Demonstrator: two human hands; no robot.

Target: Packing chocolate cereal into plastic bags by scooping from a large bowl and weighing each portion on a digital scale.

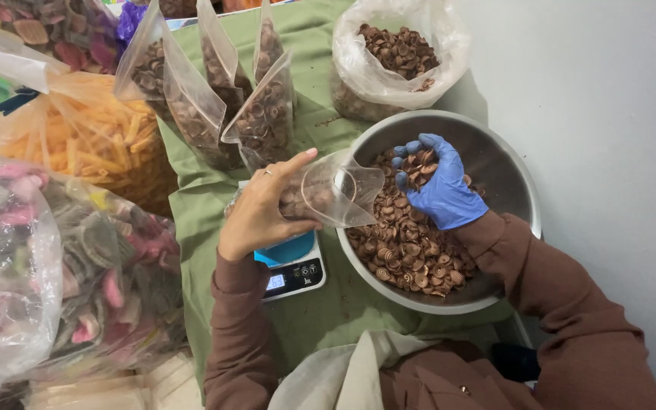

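My left hand (263, 211), bare with a ring, holds a clear plastic pouch (329, 193) tilted on its side, its mouth held wide toward the bowl, with brown round snacks inside. My right hand (438, 182), in a blue glove, cups a handful of the brown round snacks (419, 168) just beside the pouch mouth. Below it a large metal bowl (509, 163) holds a heap of the same brown snacks (408, 254). A small digital scale (295, 273) with a blue top sits under my left hand, mostly hidden.
Several filled clear pouches (214, 106) stand on the green cloth (191, 197) behind the scale. An open plastic bag of brown snacks (396, 53) is behind the bowl. Big bags of orange sticks (85, 140) and mixed coloured crackers (62, 273) lie at left. A white wall (609, 114) is at right.
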